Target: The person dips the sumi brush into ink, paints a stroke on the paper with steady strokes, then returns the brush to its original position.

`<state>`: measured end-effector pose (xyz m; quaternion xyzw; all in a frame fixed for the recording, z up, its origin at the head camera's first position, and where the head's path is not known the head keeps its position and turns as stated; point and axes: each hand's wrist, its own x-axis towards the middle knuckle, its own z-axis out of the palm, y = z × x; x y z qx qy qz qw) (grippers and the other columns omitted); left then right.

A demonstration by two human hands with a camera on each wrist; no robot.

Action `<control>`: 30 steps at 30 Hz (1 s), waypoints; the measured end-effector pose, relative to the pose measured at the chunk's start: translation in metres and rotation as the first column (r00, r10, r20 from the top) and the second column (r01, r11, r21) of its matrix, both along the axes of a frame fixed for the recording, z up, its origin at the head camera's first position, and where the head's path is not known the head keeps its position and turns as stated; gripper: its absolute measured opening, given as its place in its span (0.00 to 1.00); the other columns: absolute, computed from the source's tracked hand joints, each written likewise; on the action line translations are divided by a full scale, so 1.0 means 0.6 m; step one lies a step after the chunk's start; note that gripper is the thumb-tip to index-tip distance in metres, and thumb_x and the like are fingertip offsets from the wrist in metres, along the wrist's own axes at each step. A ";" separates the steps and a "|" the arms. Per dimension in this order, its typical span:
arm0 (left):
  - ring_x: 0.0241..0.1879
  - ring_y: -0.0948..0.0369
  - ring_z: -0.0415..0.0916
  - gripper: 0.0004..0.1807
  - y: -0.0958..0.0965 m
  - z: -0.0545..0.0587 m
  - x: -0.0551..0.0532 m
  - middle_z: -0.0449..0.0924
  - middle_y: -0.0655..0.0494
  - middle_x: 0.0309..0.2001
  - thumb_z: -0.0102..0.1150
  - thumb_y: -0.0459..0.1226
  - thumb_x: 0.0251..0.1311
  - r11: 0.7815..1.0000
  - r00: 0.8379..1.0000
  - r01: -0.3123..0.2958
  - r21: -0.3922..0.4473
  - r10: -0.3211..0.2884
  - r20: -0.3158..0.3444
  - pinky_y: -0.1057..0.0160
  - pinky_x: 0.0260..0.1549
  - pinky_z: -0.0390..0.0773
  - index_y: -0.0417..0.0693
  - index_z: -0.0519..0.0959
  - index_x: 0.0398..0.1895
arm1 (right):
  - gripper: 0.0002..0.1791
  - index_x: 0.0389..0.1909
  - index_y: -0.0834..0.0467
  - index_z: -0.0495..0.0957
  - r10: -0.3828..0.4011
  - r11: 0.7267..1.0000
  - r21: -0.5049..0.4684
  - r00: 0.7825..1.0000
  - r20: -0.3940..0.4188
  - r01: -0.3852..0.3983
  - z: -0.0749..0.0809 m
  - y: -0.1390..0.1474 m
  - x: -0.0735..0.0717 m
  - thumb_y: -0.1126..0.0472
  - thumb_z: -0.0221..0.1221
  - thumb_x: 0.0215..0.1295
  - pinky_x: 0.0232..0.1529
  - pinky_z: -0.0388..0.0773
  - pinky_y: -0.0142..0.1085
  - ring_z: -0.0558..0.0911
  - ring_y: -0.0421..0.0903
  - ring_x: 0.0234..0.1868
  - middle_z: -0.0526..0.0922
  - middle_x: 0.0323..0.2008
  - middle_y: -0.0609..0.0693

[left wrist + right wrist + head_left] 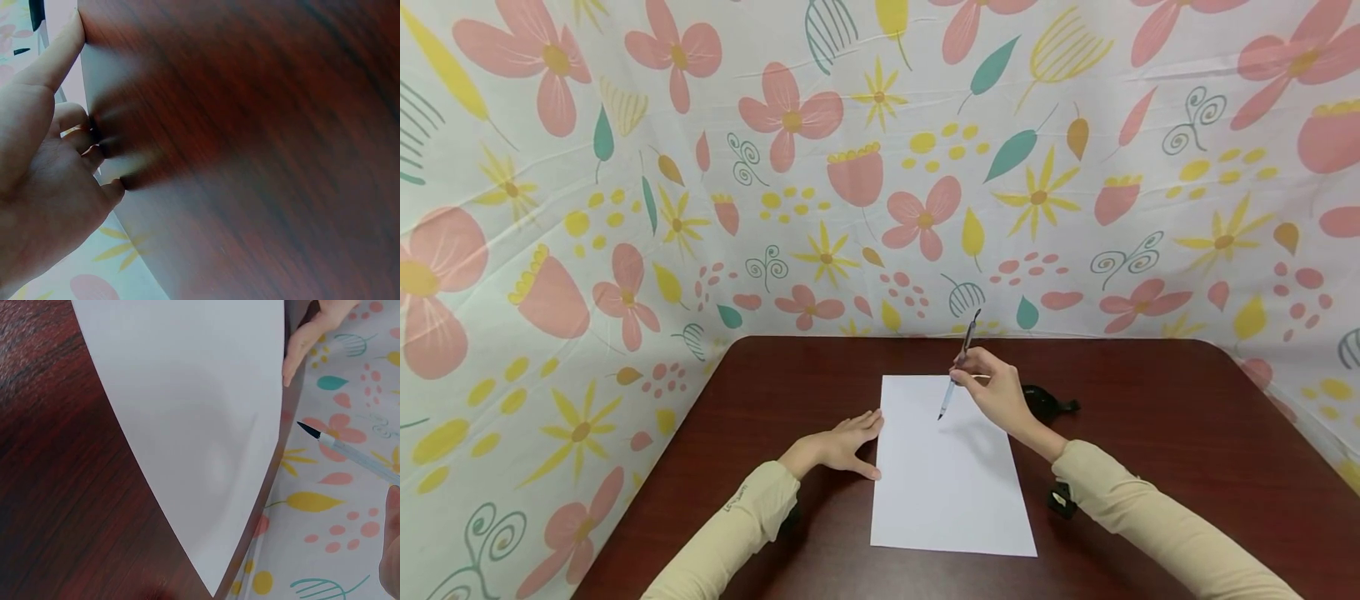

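A white sheet of paper (951, 492) lies lengthwise on the dark wooden table. My left hand (844, 443) rests at the sheet's left edge, fingers extended and thumb spread apart; its thumb and fingertips meet the surface in the left wrist view. Between thumb and fingers, my right hand (992, 387) pinches a brush pen (948, 400) with a clear barrel. The pen's dark pointed tip angles down toward the upper part of the sheet. In the right wrist view the brush pen (359, 457) appears apart from the paper (187, 425), which looks blank.
To the right of the paper, a rounded black object (1040, 402) sits partly behind my right hand. A smaller black item (1062, 501) is by the right sleeve. Flower-printed cloth (925, 167) hangs behind and beside the table (1187, 433).
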<state>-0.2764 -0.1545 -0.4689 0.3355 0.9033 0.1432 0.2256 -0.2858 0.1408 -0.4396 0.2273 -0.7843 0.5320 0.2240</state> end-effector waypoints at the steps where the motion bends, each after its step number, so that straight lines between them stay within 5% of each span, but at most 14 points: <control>1: 0.78 0.49 0.31 0.54 0.000 -0.001 0.000 0.33 0.45 0.78 0.62 0.52 0.60 1.000 1.000 0.000 0.000 0.000 -0.001 0.43 0.73 0.43 0.38 0.42 0.76 | 0.08 0.42 0.58 0.79 -0.006 1.000 0.010 1.000 0.000 0.006 0.001 -0.001 0.001 0.66 0.63 0.61 0.38 0.81 0.26 0.86 0.38 0.38 0.86 0.37 0.55; 11: 0.78 0.49 0.31 0.54 0.000 -0.003 -0.001 0.32 0.45 0.78 0.62 0.52 0.59 1.000 1.000 -0.001 0.002 0.001 -0.003 0.43 0.73 0.43 0.38 0.42 0.76 | 0.08 0.40 0.66 0.78 0.018 0.999 0.041 0.998 -0.061 -0.015 0.047 -0.020 0.039 0.74 0.62 0.59 0.37 0.83 0.30 0.85 0.56 0.37 0.85 0.36 0.62; 20: 0.78 0.49 0.31 0.54 0.000 0.000 0.000 0.32 0.46 0.79 0.61 0.53 0.60 1.000 1.000 -0.002 0.008 0.002 0.006 0.43 0.73 0.42 0.39 0.41 0.77 | 0.08 0.40 0.65 0.78 0.023 1.000 0.018 1.000 -0.019 -0.023 0.048 -0.026 0.039 0.72 0.62 0.60 0.37 0.83 0.30 0.86 0.56 0.38 0.86 0.35 0.59; 30: 0.78 0.49 0.31 0.54 0.000 0.000 0.001 0.33 0.45 0.78 0.62 0.53 0.60 1.000 1.000 -0.003 0.006 0.003 0.002 0.43 0.73 0.43 0.38 0.42 0.77 | 0.08 0.39 0.66 0.78 0.049 0.999 0.004 0.999 -0.003 -0.049 0.047 -0.035 0.042 0.73 0.62 0.59 0.38 0.84 0.42 0.86 0.59 0.39 0.85 0.35 0.63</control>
